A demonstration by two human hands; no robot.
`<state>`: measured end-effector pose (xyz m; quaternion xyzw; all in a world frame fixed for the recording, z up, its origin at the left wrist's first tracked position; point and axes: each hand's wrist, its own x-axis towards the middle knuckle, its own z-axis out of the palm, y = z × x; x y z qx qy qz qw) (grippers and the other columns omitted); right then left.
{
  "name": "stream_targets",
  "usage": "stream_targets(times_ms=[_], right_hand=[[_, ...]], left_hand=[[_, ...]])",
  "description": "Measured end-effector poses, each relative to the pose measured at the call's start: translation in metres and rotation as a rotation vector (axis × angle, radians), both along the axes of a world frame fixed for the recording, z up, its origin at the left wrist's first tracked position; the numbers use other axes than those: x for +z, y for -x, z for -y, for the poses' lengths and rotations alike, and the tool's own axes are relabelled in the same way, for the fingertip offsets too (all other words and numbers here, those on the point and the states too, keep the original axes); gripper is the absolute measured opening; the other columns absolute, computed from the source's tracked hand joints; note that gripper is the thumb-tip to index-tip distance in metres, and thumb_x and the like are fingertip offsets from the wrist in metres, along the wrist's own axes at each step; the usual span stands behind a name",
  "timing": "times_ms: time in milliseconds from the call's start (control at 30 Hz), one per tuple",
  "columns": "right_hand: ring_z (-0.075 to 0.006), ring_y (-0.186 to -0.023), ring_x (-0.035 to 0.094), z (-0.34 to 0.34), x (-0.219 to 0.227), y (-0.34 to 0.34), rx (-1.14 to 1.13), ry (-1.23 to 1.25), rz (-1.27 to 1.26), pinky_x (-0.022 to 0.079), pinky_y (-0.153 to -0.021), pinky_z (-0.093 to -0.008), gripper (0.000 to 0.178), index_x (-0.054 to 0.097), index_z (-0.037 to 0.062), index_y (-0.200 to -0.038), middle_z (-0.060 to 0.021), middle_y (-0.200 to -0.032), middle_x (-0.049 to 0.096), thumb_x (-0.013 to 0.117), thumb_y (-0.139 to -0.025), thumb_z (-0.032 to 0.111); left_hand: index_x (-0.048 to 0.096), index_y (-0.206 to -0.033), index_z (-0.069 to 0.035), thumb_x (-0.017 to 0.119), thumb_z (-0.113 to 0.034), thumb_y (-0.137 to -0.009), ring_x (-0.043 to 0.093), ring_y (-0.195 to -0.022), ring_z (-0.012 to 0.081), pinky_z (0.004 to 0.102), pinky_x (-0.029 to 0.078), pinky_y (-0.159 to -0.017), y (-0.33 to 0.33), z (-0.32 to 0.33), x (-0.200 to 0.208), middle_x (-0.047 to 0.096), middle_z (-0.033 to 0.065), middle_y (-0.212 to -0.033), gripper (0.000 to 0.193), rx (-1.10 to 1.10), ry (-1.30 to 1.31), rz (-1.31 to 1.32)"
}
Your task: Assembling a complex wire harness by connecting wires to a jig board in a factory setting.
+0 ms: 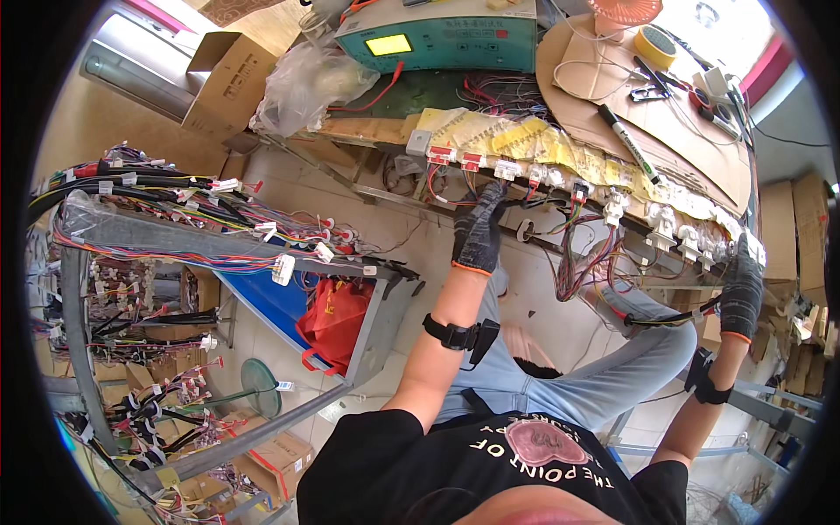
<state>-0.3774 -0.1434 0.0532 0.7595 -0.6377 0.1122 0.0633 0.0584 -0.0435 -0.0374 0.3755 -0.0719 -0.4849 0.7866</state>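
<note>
My left hand (479, 232), in a dark grey knit glove with an orange cuff, reaches the bench's front edge. Its fingers are closed on a white wire connector (506, 170) at the row of test sockets. My right hand (742, 293), gloved alike, is raised to the row's right end. Its fingers are pressed together against a white connector (754, 250); what they pinch is hidden. Between the hands, a wire harness (573, 262) of many coloured wires hangs from the row. Red-and-white sockets (440, 156) lie left of my left hand, and white connectors (662, 229) farther right.
A teal tester (437, 44) with a lit yellow screen stands at the back. Cardboard (560, 79) on the bench bears a black marker (628, 143) and a tape roll (656, 45). At left, a metal rack (219, 245) carries wire bundles beside a red bag (332, 324).
</note>
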Motion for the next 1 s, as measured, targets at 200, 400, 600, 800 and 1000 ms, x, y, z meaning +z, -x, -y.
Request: stream_targets(times_ms=[200,400,600,800,1000], right_hand=[[-0.0329,-0.105,0.052,0.002,-0.001,-0.001,0.014,0.037,-0.097,0.042,-0.091,-0.0369,0.043,0.039,0.0008,-0.131,-0.0235,-0.118,0.051,0.035,-0.088,0.003],[-0.0329,-0.104,0.053,-0.001,-0.005,0.002,0.082,0.135,-0.083,0.042,-0.091,-0.0365,0.044,0.039,0.0014,-0.132,-0.0234,-0.117,0.052,0.035,-0.088,0.002],[-0.0326,-0.106,0.052,0.003,-0.010,0.005,0.057,0.058,-0.054,0.041,-0.092,-0.0353,0.044,0.039,0.0016,-0.132,-0.0232,-0.121,0.050,0.036,-0.088,0.004],[-0.0357,-0.109,0.049,-0.006,0.014,-0.005,0.142,0.066,-0.077,0.038,-0.096,-0.0377,0.044,0.043,0.0018,-0.128,-0.0215,-0.121,0.051,0.041,-0.085,0.005],[-0.0340,-0.102,0.053,-0.028,0.007,-0.029,0.104,0.413,0.066,0.041,-0.090,-0.0400,0.033,0.056,0.0044,-0.114,-0.0182,-0.110,0.057,0.052,-0.082,0.009]], left_hand=[[0.059,-0.103,-0.015,0.058,-0.031,-0.087,0.058,-0.087,0.0145,0.0303,0.046,-0.075,0.000,-0.011,0.006,0.063,0.0011,-0.096,0.023,0.006,-0.019,-0.048],[0.059,-0.104,-0.019,0.053,-0.037,-0.088,0.057,-0.090,0.0153,0.0321,0.047,-0.071,-0.013,-0.010,0.010,0.063,-0.0016,-0.094,0.024,0.036,-0.006,-0.206],[0.061,-0.099,-0.020,0.054,-0.031,-0.088,0.058,-0.085,0.0153,0.0316,0.047,-0.069,-0.022,-0.016,0.012,0.063,-0.0029,-0.090,0.017,0.074,-0.029,-0.237],[0.062,-0.097,-0.016,0.054,-0.029,-0.088,0.058,-0.095,0.0215,0.0366,0.049,-0.071,-0.027,-0.005,-0.028,0.063,0.0022,-0.099,0.018,-0.135,0.164,-0.271],[0.063,-0.090,-0.008,0.053,-0.023,-0.087,0.059,-0.097,0.0272,0.0466,0.048,-0.085,-0.036,-0.018,0.018,0.063,0.0128,-0.098,0.019,-0.283,0.212,-0.200]])
